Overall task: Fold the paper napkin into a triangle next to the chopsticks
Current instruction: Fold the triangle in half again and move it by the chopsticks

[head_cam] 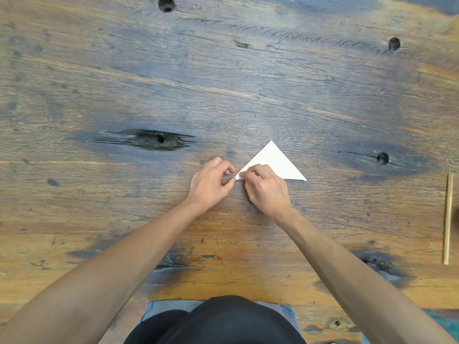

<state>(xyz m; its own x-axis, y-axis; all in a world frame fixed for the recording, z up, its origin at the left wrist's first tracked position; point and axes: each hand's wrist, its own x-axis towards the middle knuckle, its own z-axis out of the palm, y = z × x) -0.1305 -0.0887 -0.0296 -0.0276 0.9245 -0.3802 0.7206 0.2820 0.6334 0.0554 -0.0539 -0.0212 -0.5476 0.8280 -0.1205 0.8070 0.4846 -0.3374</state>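
Head view: paper napkin (275,162) folded into a triangle on a weathered wooden table (223,83).
The right hand (267,188) covers the napkin's near-left corner, fingers curled on the paper; the left hand (211,182) pinches that corner's tip (the exact grip is hard to make out). Chopsticks (447,219) lie well right of the napkin, at the frame edge.
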